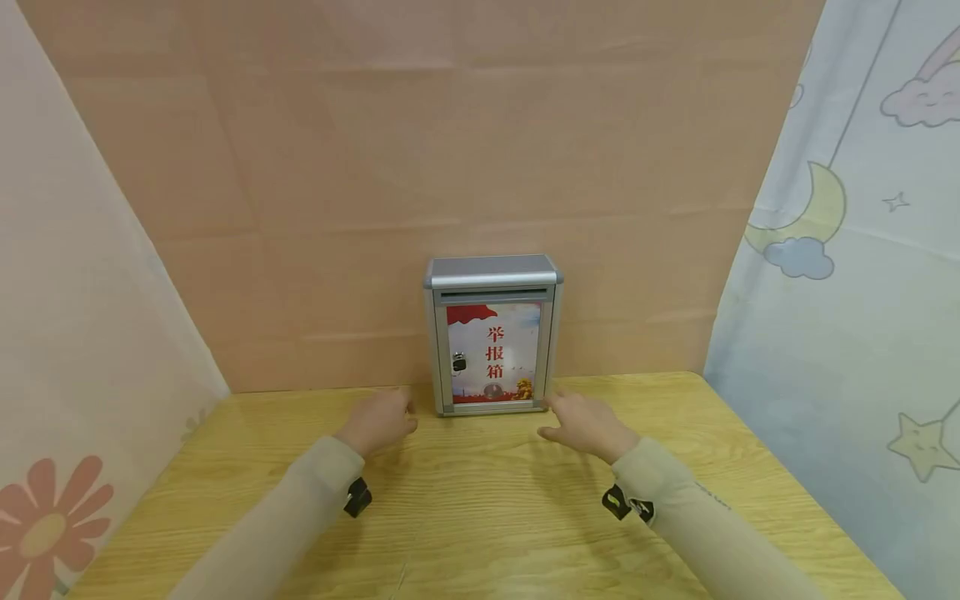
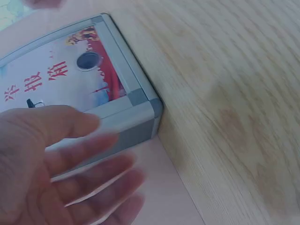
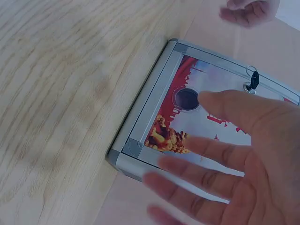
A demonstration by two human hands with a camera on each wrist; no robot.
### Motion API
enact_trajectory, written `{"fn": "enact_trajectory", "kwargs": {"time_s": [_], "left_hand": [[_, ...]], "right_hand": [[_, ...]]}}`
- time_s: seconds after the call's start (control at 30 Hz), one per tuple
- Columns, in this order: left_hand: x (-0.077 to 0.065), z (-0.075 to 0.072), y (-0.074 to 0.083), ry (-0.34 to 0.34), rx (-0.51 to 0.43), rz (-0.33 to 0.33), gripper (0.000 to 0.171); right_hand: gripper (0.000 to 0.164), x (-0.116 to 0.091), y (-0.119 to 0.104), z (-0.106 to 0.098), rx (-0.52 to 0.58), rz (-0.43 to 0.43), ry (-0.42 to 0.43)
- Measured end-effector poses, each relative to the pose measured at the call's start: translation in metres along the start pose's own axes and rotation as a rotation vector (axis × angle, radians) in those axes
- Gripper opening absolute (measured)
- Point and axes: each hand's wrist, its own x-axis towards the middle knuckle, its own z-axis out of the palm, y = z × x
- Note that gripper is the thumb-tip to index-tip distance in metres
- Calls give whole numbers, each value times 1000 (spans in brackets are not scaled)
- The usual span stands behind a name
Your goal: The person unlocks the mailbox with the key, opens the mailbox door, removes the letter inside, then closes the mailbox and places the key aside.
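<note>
A silver-framed locked drop box [image 1: 517, 350] stands upright at the back of the wooden table. Its front panel carries red Chinese characters, and a slot [image 1: 495, 296] runs across the top. On the panel's left side, a black-headed key [image 3: 254, 80] sits in the lock. My left hand [image 1: 380, 418] is beside the box's lower left corner, fingers spread and relaxed, holding nothing. At the opposite lower corner is my right hand [image 1: 590, 423], its fingers extended and overlapping the panel in the right wrist view. A round dark window [image 3: 186, 99] shows low on the panel.
The wooden table [image 1: 465, 517] has a pale grain. A pinkish cloth backdrop [image 1: 480, 142] rises right behind the box. Printed curtains flank the table, one with a flower [image 1: 47, 525] on the left, another with a moon [image 1: 825, 204] on the right.
</note>
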Motion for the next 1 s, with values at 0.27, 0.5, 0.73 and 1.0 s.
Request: {"fn": "enact_trajectory", "kwargs": {"time_s": [0.27,0.5,0.73,1.0], "left_hand": [[7,0,5,-87,-136,1,9],[32,-9,5,117,-385,-53,11],[63,-14,3,316,-768,-105,39],[73,-3,3,417,-906,-77,31]], "right_hand": [[17,8,12,0,154,65,-12],[18,26,36,-5,376,163,216],[53,52,48,-13,731,117,358],[47,63,46,-11,910,68,416]]}}
